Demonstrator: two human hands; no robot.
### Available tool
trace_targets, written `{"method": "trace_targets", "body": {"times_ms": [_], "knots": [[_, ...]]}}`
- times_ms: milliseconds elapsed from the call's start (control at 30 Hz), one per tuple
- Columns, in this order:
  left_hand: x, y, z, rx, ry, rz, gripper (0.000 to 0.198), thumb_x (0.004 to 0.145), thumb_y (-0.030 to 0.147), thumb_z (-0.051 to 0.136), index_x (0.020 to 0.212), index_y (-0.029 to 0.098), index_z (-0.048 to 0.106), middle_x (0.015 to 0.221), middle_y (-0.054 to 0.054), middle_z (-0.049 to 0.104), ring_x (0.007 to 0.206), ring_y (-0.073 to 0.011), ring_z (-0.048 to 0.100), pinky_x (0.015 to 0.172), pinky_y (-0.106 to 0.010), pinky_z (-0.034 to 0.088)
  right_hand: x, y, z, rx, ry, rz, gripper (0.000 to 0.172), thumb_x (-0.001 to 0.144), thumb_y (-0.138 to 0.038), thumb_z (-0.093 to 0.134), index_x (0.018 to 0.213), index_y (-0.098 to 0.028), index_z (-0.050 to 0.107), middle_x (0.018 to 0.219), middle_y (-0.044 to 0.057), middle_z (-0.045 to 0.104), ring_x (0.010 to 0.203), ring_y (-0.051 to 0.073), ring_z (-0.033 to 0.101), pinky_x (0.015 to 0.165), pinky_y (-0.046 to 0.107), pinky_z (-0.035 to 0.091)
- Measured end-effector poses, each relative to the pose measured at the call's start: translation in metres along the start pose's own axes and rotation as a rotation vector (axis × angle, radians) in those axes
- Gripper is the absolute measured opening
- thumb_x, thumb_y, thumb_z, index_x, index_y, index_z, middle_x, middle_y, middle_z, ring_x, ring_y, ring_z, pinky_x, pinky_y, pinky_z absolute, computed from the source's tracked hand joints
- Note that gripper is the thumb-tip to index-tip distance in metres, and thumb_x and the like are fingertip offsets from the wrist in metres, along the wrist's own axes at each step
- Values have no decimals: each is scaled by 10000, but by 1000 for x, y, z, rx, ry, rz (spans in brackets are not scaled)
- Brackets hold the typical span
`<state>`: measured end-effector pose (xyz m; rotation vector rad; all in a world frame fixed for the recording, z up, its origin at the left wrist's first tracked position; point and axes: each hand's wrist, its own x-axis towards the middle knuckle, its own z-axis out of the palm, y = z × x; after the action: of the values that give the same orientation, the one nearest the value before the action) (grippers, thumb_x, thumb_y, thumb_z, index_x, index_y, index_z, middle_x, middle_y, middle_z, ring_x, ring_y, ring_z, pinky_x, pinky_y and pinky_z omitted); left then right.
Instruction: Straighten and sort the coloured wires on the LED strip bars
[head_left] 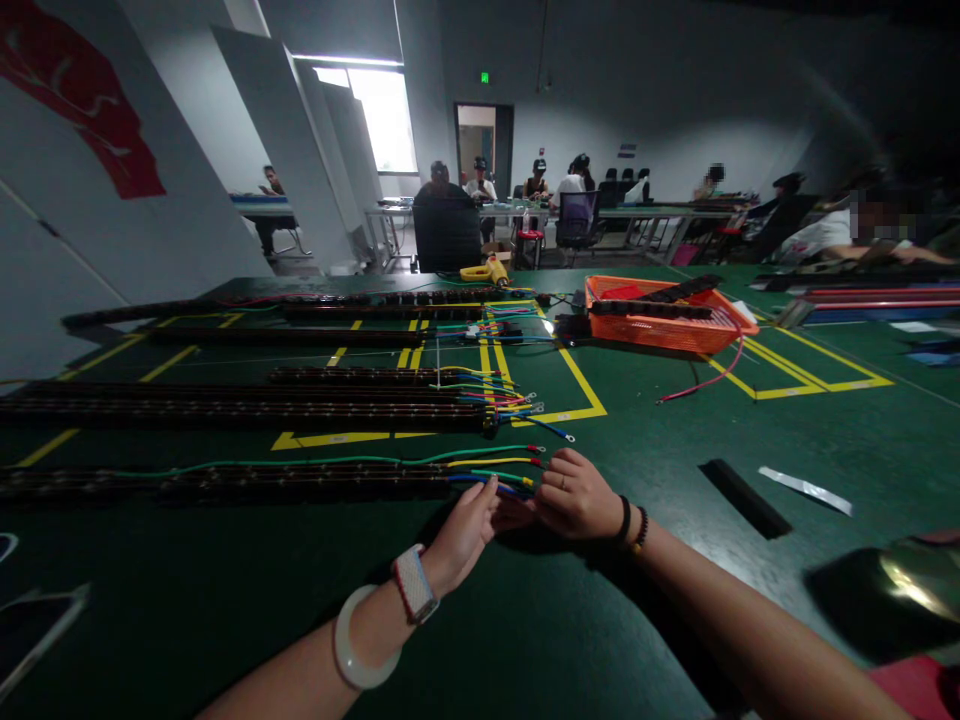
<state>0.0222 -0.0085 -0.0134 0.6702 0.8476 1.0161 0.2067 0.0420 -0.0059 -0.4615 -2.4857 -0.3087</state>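
Observation:
My left hand (476, 522) is closed on a blue wire (461, 479) near its end, the thumb lying along the top. Beside it, my right hand (579, 494) is closed in a fist-like pinch at the wire ends; what its fingertips hold is hidden behind them. The blue wire comes out of a long black wire harness (300, 482) lying across the table. Just above, a green wire (315, 461) ends in a red-sleeved ring terminal (537, 449). A yellow wire (487, 462) runs close by.
More black harnesses (247, 410) lie farther back on the green table (645, 620). An orange basket (660, 332) holds black pieces; a yellow heat gun (487, 271) lies behind. At right are a black strip (744, 498) and white strip (805, 490). People sit across the room.

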Motion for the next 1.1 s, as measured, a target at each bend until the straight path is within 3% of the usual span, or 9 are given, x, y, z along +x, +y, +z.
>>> {"method": "trace_targets", "body": {"times_ms": [100,200,400,567,1100], "knots": [[-5,1,3,224,-87,-17,400,837,507,493,785,130,615,715,-86,687,710,-188,660,729,-324,477,-2,4,0,-1,-15,81,271,890,-251,460,633,-180,505,586,2,490,620,140,399,678,304,301],[-10,3,6,386,-180,-21,453,834,531,471,717,119,620,654,-89,680,631,-190,652,676,-320,477,-2,7,1,12,-104,10,259,900,-262,455,661,-181,515,606,6,509,639,143,407,695,308,305],[-15,3,7,471,-253,19,421,835,505,479,688,132,607,629,-56,643,592,-163,625,620,-280,471,0,5,4,45,-259,-149,270,901,-283,454,657,-184,509,635,12,537,656,147,411,688,315,298],[-16,1,6,536,-295,11,429,839,509,469,688,134,611,617,-51,631,572,-154,616,574,-254,448,2,2,10,74,-341,-189,266,873,-295,496,628,-192,512,646,17,542,686,156,414,693,322,299],[-13,1,5,518,-300,-21,442,847,524,444,692,138,595,623,-47,631,572,-149,616,570,-247,446,0,8,5,-12,-227,-148,297,914,-312,472,653,-189,543,647,10,554,644,143,407,645,306,271]]}}
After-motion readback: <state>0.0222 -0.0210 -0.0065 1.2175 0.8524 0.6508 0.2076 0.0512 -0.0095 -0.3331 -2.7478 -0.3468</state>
